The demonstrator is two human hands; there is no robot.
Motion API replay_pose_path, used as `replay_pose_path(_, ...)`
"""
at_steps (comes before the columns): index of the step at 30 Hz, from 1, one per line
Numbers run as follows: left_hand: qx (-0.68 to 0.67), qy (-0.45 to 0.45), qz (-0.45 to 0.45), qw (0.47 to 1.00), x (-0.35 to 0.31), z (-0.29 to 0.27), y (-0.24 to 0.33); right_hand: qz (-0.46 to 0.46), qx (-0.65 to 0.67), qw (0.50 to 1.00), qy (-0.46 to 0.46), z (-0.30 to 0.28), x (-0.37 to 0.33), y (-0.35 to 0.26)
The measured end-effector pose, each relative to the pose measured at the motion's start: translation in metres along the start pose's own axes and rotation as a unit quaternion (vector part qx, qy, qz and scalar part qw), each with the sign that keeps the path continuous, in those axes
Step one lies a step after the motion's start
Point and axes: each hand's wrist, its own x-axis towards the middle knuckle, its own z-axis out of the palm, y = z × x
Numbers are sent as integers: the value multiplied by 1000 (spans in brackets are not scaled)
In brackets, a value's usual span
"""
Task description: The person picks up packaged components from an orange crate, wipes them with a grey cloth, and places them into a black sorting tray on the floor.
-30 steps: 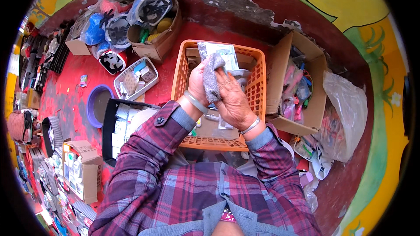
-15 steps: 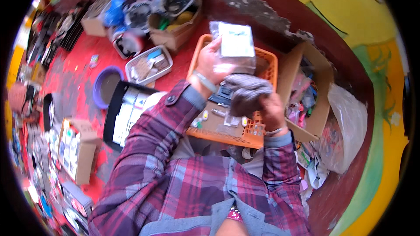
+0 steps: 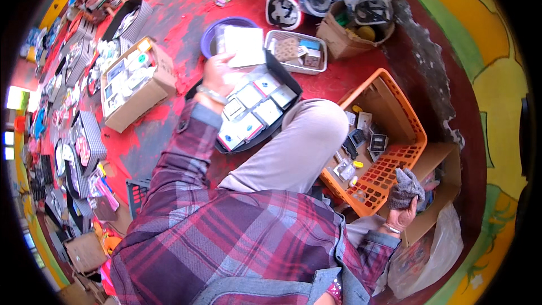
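My left hand (image 3: pixel 219 74) is closed on a flat clear packet with a white card (image 3: pixel 243 45), held over the far edge of a black tray. That black tray (image 3: pixel 287 73) contains several similar white-carded packets (image 3: pixel 251 104). At the right, my right hand (image 3: pixel 402 214) grips a bunched grey cloth (image 3: pixel 405 188) above the near corner of an orange plastic basket (image 3: pixel 416 130). Small items lie on brown cardboard inside the basket, among them a dark square piece (image 3: pixel 377 143) and a yellow-capped piece (image 3: pixel 357 164).
Beyond the tray are a purple basin (image 3: pixel 210 38) and a white basket (image 3: pixel 323 59). An open cardboard box (image 3: pixel 451 175) sits right of the orange basket, near a clear plastic bag (image 3: pixel 432 260). Another filled carton (image 3: pixel 138 101) stands on the red floor at left. My bent knee (image 3: pixel 316 121) separates tray and basket.
My view and body have turned left. My left hand has carried the packet from above the orange basket to the black tray. My right hand, still with the cloth, has moved apart from it.
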Motion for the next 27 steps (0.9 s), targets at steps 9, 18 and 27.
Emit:
replay_pose_path(9,127,263,82,953,-123,-175,51,84,-47,994,58,-14,-2,19)
replay_pose_path(18,194,297,22,935,-92,-214,24,135,-80,986,58,-28,3,25)
replay_pose_path(27,663,298,26,686,15,-210,-22,145,-109,968,175,-29,6,32)
